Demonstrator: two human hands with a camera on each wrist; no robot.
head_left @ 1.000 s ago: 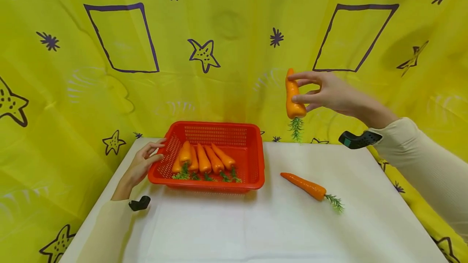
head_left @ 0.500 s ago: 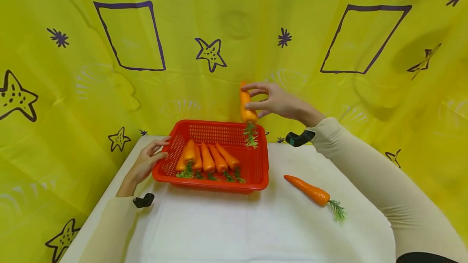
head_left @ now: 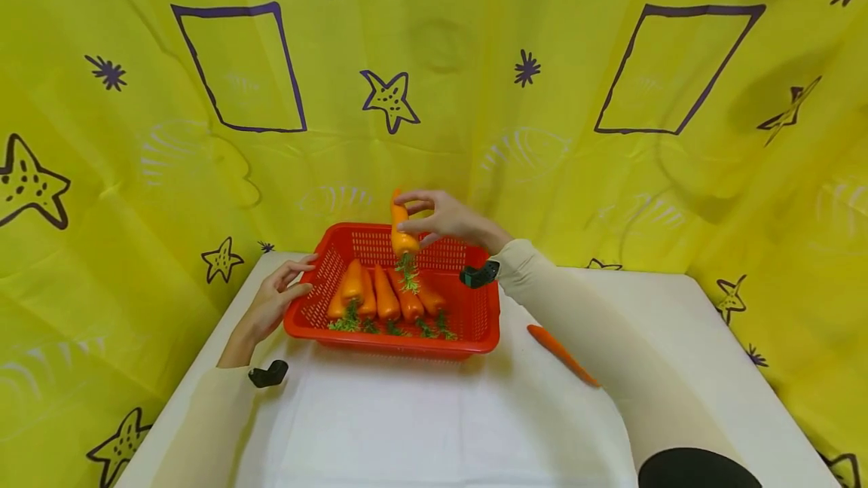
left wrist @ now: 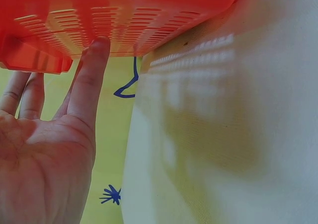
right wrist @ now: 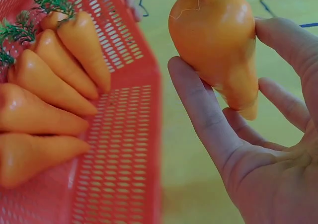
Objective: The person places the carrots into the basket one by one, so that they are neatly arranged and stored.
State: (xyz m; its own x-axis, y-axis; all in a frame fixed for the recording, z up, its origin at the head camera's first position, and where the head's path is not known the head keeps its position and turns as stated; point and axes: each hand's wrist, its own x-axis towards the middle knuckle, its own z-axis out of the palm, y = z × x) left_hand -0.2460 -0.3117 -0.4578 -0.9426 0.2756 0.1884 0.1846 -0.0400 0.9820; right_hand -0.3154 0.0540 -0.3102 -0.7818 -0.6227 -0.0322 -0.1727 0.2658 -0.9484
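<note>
My right hand (head_left: 450, 218) pinches an orange toy carrot (head_left: 400, 230) between thumb and fingers, holding it over the red basket (head_left: 400, 346). The carrot's tip points up in the head view and its green leaves hang down. In the right wrist view, the fingers (right wrist: 198, 105) lie along the held carrot (right wrist: 213, 35). Several carrots (head_left: 386, 300) lie side by side in the left and middle of the basket, leaves toward the front. At the basket's left side, my left hand (head_left: 267, 307) touches the rim; in the left wrist view a straight finger (left wrist: 89, 85) meets the slotted wall.
Another carrot (head_left: 559, 352) lies on the white table (head_left: 380, 420) right of the basket, its leafy end hidden behind my right sleeve (head_left: 576, 315). A yellow patterned curtain (head_left: 447, 96) hangs close behind the basket and down both sides.
My right hand has carried the carrot leftward and down, from above the right part of the table to over the basket. My left hand has stayed at the basket's left rim.
</note>
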